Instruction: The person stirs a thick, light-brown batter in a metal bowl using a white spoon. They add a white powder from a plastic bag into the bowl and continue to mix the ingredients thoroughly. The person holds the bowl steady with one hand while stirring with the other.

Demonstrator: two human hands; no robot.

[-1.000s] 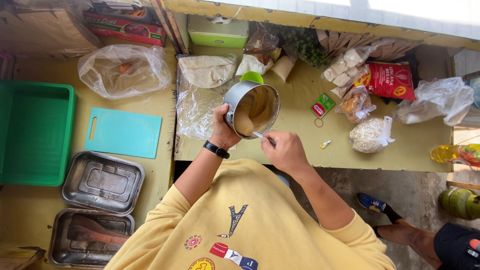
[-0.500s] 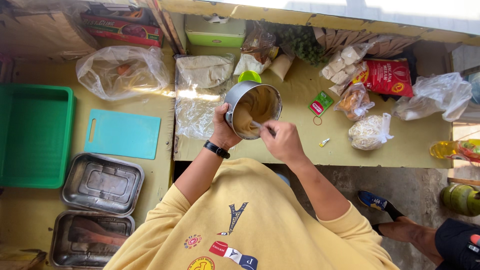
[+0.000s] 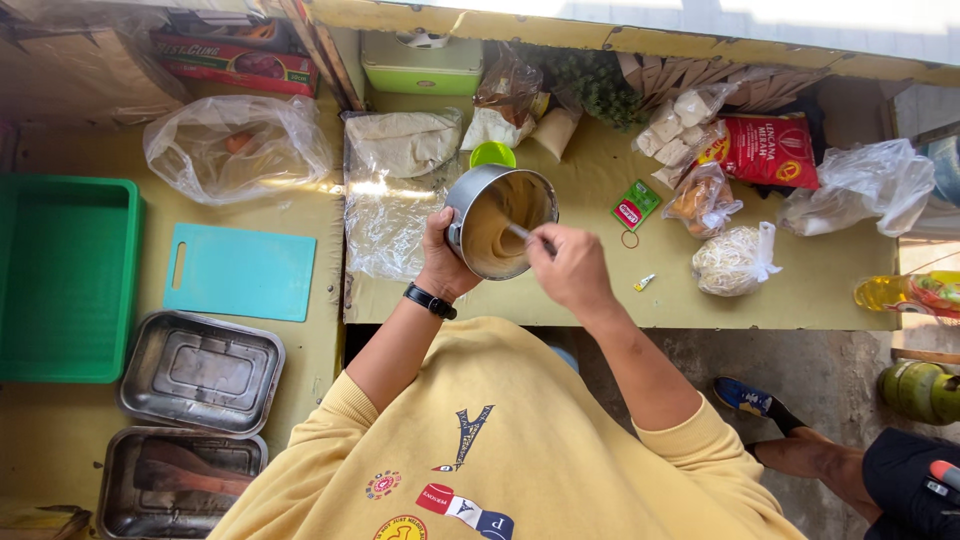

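A round metal pot [image 3: 497,222] of pale beige batter is tilted over the yellow counter [image 3: 590,290]. My left hand [image 3: 445,255], a black watch on its wrist, grips the pot's near left rim. My right hand [image 3: 570,265] holds a thin metal utensil [image 3: 522,233] whose tip dips into the batter. A small green bowl [image 3: 492,154] sits just beyond the pot.
A clear plastic sheet [image 3: 385,225] lies left of the pot. A teal cutting board [image 3: 238,271], a green crate [image 3: 65,275] and two metal trays [image 3: 200,373] are on the left. Bagged noodles [image 3: 735,260], a red packet [image 3: 765,150] and other bags lie right. Another person's foot [image 3: 745,397] is lower right.
The view has shifted slightly. My right hand has moved the utensil around inside the pot, while my left hand keeps its hold on the rim.
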